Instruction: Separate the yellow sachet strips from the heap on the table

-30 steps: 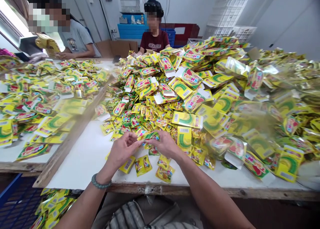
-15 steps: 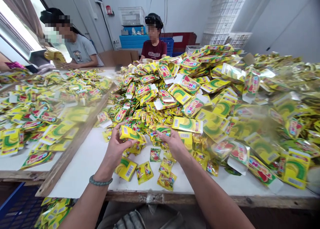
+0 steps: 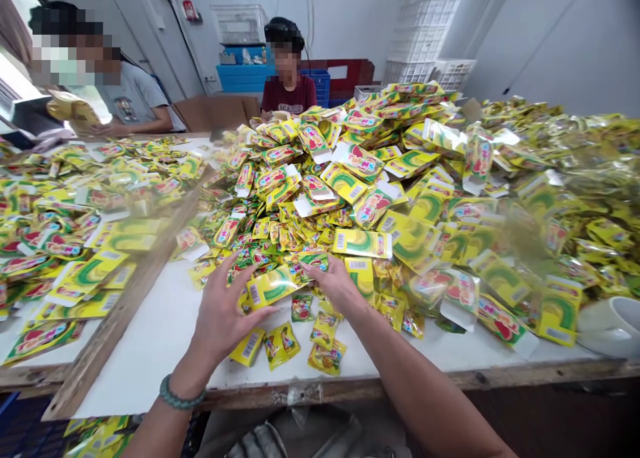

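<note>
My left hand [image 3: 220, 315] hovers over the white table [image 3: 155, 351] with its fingers spread, its thumb touching the left end of a yellow pouch [image 3: 273, 286]. The pouch lies slanted between my two hands. My right hand [image 3: 340, 286] is closed in a pinch on a small green and red sachet [image 3: 314, 261] at the pouch's right end. Three small sachets [image 3: 280, 345] lie loose on the table just below my hands. A bead bracelet [image 3: 177, 399] is on my left wrist.
A large heap of yellow packets [image 3: 425, 198] fills the table's middle and right. A wooden plank [image 3: 125, 311] separates another spread of packets [image 3: 65, 225] on the left. A white bowl [image 3: 613, 325] sits at the right edge. Two other people [image 3: 287, 85] work at the far side.
My left hand has let go of the yellow pouch and spread its fingers. The pouch has dropped lower and tilted between my hands. My right hand has kept its pinch.
</note>
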### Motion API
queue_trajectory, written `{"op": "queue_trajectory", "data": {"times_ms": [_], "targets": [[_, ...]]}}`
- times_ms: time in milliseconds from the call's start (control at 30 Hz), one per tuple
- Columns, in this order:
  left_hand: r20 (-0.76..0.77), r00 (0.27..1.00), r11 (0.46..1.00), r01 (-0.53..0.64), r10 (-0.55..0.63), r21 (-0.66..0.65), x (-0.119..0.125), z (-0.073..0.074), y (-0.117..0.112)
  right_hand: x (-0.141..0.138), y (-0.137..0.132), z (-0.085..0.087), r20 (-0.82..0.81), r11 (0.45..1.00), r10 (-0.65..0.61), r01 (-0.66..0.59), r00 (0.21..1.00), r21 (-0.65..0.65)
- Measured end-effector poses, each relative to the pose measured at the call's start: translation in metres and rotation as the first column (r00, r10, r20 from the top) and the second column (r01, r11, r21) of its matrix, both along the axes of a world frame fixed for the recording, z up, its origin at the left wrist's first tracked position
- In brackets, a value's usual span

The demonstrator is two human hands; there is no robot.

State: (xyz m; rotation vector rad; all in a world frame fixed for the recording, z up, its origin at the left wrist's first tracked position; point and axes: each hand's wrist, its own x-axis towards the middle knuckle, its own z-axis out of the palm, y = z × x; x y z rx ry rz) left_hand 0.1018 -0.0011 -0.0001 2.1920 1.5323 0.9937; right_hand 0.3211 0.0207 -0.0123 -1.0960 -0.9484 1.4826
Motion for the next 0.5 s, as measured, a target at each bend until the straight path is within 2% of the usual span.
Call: {"op": "queue_trajectory", "data": {"times_ms": [67, 100, 167, 267, 333, 433, 500], "targets": [[-0.24, 0.966, 0.987, 0.126, -0.1, 0.096, 0.006, -0.005, 0.002, -0.003, -0.002, 0.001, -0.025, 0.999, 0.025, -0.026, 0.999, -0.02], [-0.292, 0.946, 0.98, 0.177, -0.144, 0.088, 0.01, -0.009, 0.003, -0.004, -0.003, 0.001, -0.038, 0.999, 0.037, -0.038, 0.999, -0.025], [-0.285, 0.943, 0.979, 0.196, -0.17, 0.062, 0.017, -0.016, 0.005, -0.003, -0.002, 0.003, -0.054, 1.0, 0.029, -0.03, 0.998, -0.007], [-0.121, 0.987, 0.994, 0.102, -0.104, -0.028, 0.02, -0.017, 0.005, 0.008, 0.002, 0.007, 0.023, 0.993, -0.08, 0.078, 0.997, 0.084], [0.03, 0.998, 0.977, 0.068, -0.064, -0.203, 0.019, -0.013, 0.004, 0.015, 0.004, 0.009, 0.104, 0.981, -0.139, 0.122, 0.985, 0.152], [0.312, 0.95, 0.879, 0.162, -0.016, -0.449, 0.017, -0.009, 0.002, 0.02, 0.005, 0.01, 0.295, 0.974, -0.086, 0.017, 0.952, 0.227], [0.495, 0.868, 0.823, 0.253, 0.038, -0.508, 0.017, -0.012, 0.002, 0.02, 0.003, 0.01, 0.474, 0.969, -0.059, -0.065, 0.879, 0.24]]}}
